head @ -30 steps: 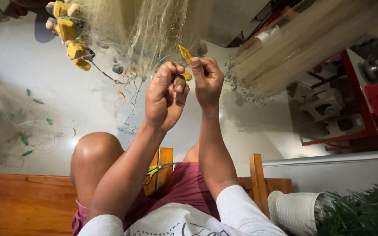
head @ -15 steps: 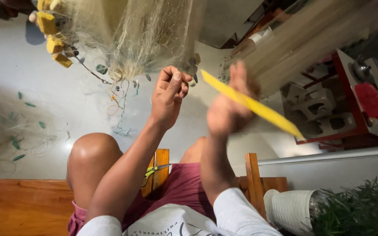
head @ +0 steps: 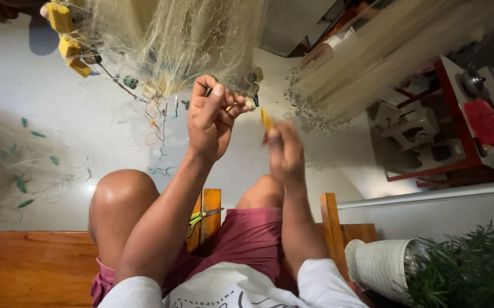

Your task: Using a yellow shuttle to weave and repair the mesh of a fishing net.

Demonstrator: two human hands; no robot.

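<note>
At the far left a loose heap of pale net [head: 7, 171] with small green bits lies spread on the white floor [head: 104, 131], cut off by the picture's edge. Above it, yellow floats [head: 67, 31] hang at the upper left beside the hanging fishing net [head: 172, 40], whose bunched lower edge comes down to the hands. The floor between the heap and the raised knee is open.

The left hand [head: 210, 117] is raised, its grip pinched closed on strands at the net's lower edge. Below it, yellow-handled scissors [head: 201, 219] lie on the wooden bench surface [head: 30, 268] between the thighs.

Just right, the right hand [head: 284, 151] is blurred; its grip is closed around a thin yellow netting needle [head: 265, 120], of which only the tip shows above the fingers, close to the net's edge.

Further right, a second pale net bundle [head: 372, 63] slants across the floor. A red rack [head: 458, 142] holding grey blocks stands beyond it, its contents hard to make out. At the lower right, a white woven pot [head: 375, 265] with a green plant [head: 469, 268] is cut off by the frame.
</note>
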